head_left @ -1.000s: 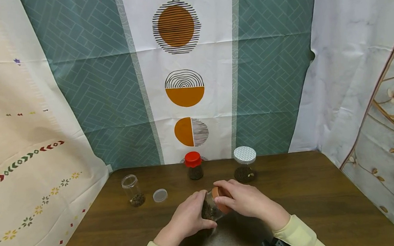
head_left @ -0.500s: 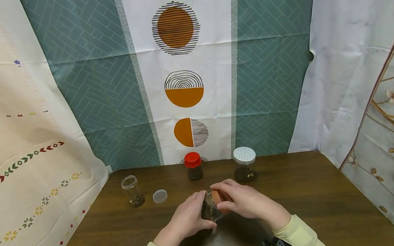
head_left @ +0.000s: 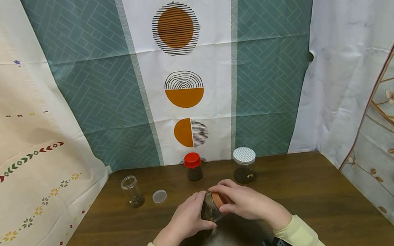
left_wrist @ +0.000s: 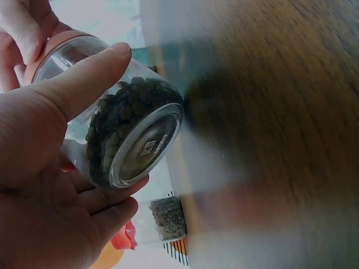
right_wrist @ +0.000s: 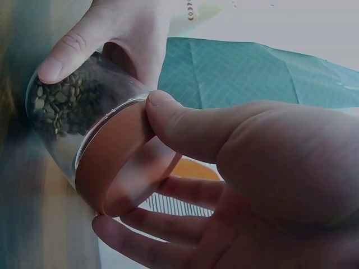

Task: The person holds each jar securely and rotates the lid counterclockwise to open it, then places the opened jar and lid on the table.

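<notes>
A clear jar (head_left: 209,210) partly filled with dark, seed-like pieces is tilted low over the table, its orange-brown lid (head_left: 218,200) facing right. My left hand (head_left: 188,216) grips the jar's body, thumb on the near side and fingers beneath in the left wrist view. On the lid, the thumb and fingertips of my right hand (head_left: 248,200) hold the rim. The right wrist view shows the lid (right_wrist: 120,148) seated on the jar's mouth. Dark pieces (left_wrist: 126,112) gather toward the jar's base in the left wrist view.
On the brown table (head_left: 305,195), an uncovered clear jar (head_left: 131,189) stands left beside a loose translucent lid (head_left: 159,196). Toward the back are a red-lidded jar (head_left: 193,166) and a wider jar with a patterned white lid (head_left: 245,165). Fabric hangs behind and at both sides.
The right hand's fingers have shifted slightly left and around the orange-brown lid. The left hand and the jar stay nearly in place.
</notes>
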Demonstrator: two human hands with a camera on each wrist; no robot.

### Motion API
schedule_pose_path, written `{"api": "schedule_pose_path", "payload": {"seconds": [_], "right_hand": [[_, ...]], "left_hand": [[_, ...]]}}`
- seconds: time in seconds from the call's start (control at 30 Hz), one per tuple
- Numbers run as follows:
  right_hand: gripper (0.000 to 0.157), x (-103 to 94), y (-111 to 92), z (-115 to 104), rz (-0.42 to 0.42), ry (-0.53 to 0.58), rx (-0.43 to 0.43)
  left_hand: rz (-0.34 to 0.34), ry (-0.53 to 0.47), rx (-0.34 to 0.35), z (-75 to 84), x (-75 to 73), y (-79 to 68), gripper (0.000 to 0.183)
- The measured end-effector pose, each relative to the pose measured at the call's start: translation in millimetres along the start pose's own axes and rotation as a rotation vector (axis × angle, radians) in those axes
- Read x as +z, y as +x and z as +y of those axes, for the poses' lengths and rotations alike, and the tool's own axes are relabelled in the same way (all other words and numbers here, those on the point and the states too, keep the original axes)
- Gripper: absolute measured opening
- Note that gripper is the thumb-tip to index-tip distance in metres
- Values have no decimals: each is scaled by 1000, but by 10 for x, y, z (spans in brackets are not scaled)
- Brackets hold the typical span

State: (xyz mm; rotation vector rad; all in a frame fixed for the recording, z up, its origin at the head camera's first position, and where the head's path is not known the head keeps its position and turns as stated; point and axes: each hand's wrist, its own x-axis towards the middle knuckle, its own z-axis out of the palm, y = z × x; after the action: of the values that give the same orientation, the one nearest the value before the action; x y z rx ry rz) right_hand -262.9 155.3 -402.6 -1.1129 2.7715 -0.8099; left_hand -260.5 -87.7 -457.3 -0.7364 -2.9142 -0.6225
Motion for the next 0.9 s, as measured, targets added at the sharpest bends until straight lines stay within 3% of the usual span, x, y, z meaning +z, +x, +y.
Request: {"api": "schedule_pose_path", "payload": {"seconds": [0.57,0.7,0.9], "right_hand": [[67,2,11,24,-8,-35,-45],[71,10,14,46,6,8,3],[71,43,34,32,81,59,141]], "left_hand": [[8,7,3,-12,5,-5,91],[-8,2,-12,-23,20,4,94],[-8,3,-25,-7,12,14,96]]}}
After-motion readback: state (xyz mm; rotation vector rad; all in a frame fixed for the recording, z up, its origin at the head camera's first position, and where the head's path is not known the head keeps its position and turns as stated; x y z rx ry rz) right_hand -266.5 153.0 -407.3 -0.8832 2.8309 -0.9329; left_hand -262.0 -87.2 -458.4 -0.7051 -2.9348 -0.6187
